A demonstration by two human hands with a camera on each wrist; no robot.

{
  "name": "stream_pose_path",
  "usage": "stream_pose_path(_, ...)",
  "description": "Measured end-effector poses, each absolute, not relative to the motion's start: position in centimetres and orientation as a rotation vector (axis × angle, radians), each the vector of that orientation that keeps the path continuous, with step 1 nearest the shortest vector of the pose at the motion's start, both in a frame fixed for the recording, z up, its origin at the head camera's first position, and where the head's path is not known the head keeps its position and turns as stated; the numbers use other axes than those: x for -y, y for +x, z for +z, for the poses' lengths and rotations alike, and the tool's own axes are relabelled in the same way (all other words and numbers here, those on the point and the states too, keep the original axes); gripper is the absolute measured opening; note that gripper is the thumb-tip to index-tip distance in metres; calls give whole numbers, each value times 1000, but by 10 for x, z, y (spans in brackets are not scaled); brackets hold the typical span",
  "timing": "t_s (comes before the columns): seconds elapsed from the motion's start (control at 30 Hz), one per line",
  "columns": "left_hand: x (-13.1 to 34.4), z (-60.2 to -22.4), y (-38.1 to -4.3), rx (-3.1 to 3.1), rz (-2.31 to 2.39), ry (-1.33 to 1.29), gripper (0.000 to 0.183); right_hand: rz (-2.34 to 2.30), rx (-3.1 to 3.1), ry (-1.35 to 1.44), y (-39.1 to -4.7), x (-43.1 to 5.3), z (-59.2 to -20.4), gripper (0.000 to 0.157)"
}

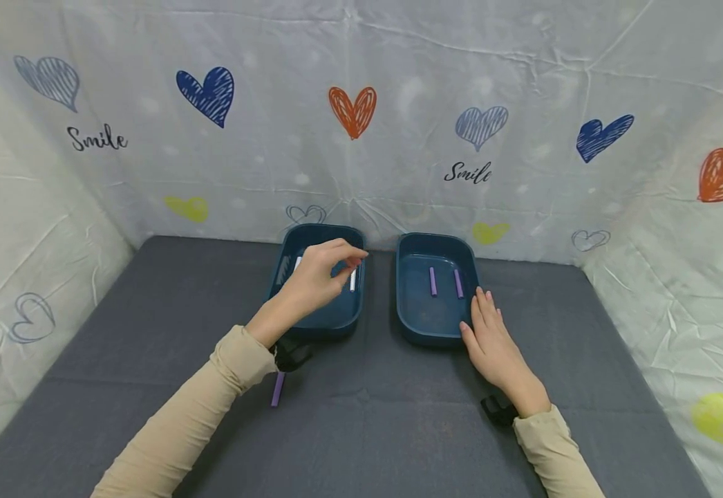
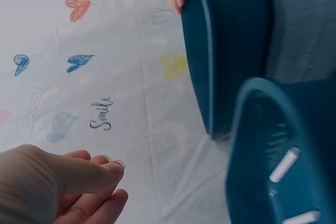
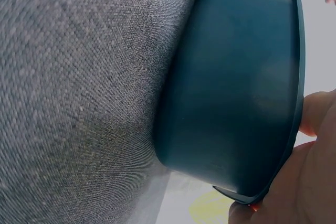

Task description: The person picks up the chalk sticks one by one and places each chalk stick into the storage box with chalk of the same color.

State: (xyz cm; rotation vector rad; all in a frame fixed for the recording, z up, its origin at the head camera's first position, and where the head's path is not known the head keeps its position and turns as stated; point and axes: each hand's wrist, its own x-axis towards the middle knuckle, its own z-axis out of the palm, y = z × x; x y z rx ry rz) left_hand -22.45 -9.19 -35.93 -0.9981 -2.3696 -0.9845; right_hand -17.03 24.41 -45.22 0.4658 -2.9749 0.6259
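Note:
My left hand (image 1: 321, 273) hovers over the left dark-blue bin (image 1: 326, 325). Its thumb and index fingertips come close together, and nothing shows between them in the left wrist view, where the hand (image 2: 84, 187) is loosely bent. Inside that bin lie two white sticks, one white stick (image 1: 352, 280) by the right wall and another white stick (image 1: 298, 263) partly hidden behind the hand. My right hand (image 1: 495, 346) rests with fairly straight fingers along the right rim of the other bin (image 1: 436, 340). Two purple sticks, the left purple stick (image 1: 433, 282) and the right purple stick (image 1: 459, 283), lie in it.
Another purple stick (image 1: 277, 389) lies on the grey tablecloth (image 1: 386, 429) in front of the left bin, partly behind the left wrist strap (image 1: 291, 354). A white curtain (image 1: 399, 152) printed with hearts hangs right behind both bins.

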Motion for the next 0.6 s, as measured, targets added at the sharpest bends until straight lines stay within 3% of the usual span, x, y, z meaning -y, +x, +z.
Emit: stream_pose_path(0.6,168,-403,-162,2477,-1343,-700,40,655,2976,480,-168,-245,-452,67)
